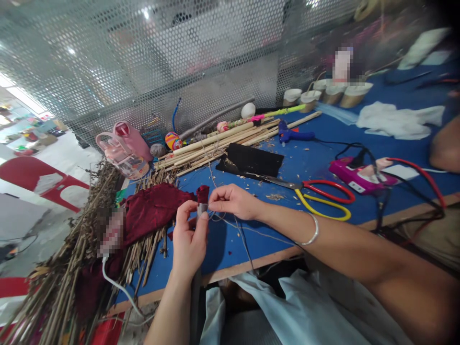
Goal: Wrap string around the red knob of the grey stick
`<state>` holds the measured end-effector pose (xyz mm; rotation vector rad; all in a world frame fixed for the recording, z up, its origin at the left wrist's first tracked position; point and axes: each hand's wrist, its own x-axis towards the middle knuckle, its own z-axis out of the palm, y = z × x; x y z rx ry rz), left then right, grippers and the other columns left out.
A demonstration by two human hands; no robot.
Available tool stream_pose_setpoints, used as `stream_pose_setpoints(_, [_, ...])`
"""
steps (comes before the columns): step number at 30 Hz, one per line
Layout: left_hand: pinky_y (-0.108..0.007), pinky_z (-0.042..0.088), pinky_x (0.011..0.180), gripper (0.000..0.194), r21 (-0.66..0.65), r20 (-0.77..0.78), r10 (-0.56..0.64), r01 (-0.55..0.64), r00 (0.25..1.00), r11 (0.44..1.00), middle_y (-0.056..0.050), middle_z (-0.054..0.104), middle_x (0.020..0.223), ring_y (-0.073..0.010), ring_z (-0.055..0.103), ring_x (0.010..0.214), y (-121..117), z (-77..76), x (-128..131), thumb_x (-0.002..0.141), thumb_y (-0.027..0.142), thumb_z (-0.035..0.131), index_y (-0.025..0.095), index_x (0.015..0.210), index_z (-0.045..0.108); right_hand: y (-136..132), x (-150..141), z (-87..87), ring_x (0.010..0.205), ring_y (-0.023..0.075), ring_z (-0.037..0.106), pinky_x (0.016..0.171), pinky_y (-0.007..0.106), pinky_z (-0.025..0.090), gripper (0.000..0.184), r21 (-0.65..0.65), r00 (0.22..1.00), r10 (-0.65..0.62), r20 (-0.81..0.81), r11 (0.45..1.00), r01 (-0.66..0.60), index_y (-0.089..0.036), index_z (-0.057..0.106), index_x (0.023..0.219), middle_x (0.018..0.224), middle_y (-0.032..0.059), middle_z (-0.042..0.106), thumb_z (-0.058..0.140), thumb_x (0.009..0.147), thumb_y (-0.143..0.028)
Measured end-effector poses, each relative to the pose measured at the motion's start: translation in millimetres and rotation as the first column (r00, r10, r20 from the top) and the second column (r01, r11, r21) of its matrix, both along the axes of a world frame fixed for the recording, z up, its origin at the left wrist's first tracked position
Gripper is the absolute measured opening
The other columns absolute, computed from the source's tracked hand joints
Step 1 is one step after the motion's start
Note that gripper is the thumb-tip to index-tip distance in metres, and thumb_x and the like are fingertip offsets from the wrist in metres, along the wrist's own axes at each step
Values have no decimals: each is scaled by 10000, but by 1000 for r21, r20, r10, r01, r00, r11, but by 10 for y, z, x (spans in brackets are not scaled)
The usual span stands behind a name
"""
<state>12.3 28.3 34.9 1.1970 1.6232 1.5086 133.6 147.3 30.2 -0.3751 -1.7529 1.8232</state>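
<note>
My left hand [192, 232] is closed round a slim grey-wrapped stem topped with a rolled dark red cloth flower [203, 193]. Beside it, my right hand [232, 201] pinches grey yarn [258, 232] close to the wrapped part, its fingertips almost touching the flower. The yarn loops below the hands and trails over the blue table to its front edge. Left of my hands lies a crumpled dark red cloth [153, 211] on top of dry stalks. Scissors [316, 194] with red and yellow handles rest to the right, their blades over a black sheet [251, 160].
Pale sticks [219, 143] lie along the back near a pink bottle [131, 136]. A blue glue gun [294, 134] and a purple power strip [359, 175] with cables are at right. Paper cups [354, 96] stand behind white cloth [398, 120]. Dry stalks [77, 239] overhang the left edge.
</note>
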Motion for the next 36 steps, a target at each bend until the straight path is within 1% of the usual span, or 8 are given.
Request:
stream_pose_setpoints(7, [-222, 477, 447, 317, 51, 302, -203, 197, 931, 979, 16, 625, 804, -88, 568, 461, 52, -11, -64, 806, 368, 619, 236, 1016, 422, -18, -29, -9, 582, 78, 528, 589, 220, 429, 356, -167, 987, 71, -147, 981, -95, -148, 544, 965, 704, -26, 597, 729, 715, -320])
stream_pose_setpoints(11, [-236, 483, 456, 373, -30, 443, -255, 298, 860, 954, -37, 672, 807, -114, 594, 480, 65, -24, -74, 785, 435, 614, 200, 1023, 448, -23, -8, 28, 529, 58, 469, 528, 203, 397, 272, -185, 973, 170, -158, 962, -199, -121, 569, 876, 650, -29, 558, 696, 751, -327])
stream_pose_setpoints(13, [-247, 510, 509, 389, -76, 389, -180, 226, 904, 971, -44, 671, 857, -124, 622, 563, 34, -11, -35, 780, 427, 626, 203, 1050, 457, -19, -10, 27, 533, 59, 463, 529, 201, 388, 263, -178, 977, 157, -147, 967, -182, -119, 574, 848, 633, -33, 547, 696, 749, -331])
stream_pose_setpoints(15, [-245, 524, 559, 427, -72, 229, -48, 67, 972, 995, -34, 656, 905, -128, 636, 652, -10, 10, 13, 745, 375, 685, 216, 1078, 470, -17, -24, 11, 590, 70, 498, 576, 208, 404, 283, -161, 984, 121, -128, 977, -141, -120, 583, 859, 683, -19, 576, 710, 730, -337])
stream_pose_setpoints(18, [-229, 517, 541, 403, -15, 46, 76, -75, 996, 997, -20, 637, 882, -113, 613, 632, -55, 32, 49, 708, 320, 727, 205, 1032, 516, -11, -39, -13, 607, 70, 491, 592, 209, 392, 332, -119, 995, 67, -71, 990, -75, -126, 573, 897, 714, -21, 580, 729, 705, -348])
stream_pose_setpoints(23, [-250, 524, 520, 337, 10, 96, 77, -79, 992, 997, -23, 659, 825, -99, 596, 531, -48, 42, 1, 732, 328, 703, 175, 977, 530, 23, 20, 17, 480, 41, 333, 476, 186, 254, 325, -45, 1000, 7, -5, 999, -7, -142, 523, 782, 544, -91, 427, 750, 679, -350])
stream_pose_setpoints(29, [-242, 518, 507, 345, 13, 128, 65, -67, 990, 998, -20, 669, 768, -100, 604, 503, -38, 53, -29, 717, 326, 719, 160, 958, 537, 19, 55, 76, 557, 66, 479, 550, 205, 348, 215, -3, 998, 48, -45, 999, -48, -117, 611, 744, 631, -24, 587, 712, 707, -303])
stream_pose_setpoints(36, [-237, 520, 486, 357, 18, 150, 72, -75, 986, 997, -13, 667, 765, -108, 613, 504, -42, 45, -35, 700, 319, 738, 162, 954, 542, 20, -2, 15, 531, 54, 470, 539, 192, 354, 183, -85, 996, 67, -56, 994, -71, -120, 605, 677, 556, -52, 551, 715, 706, -263])
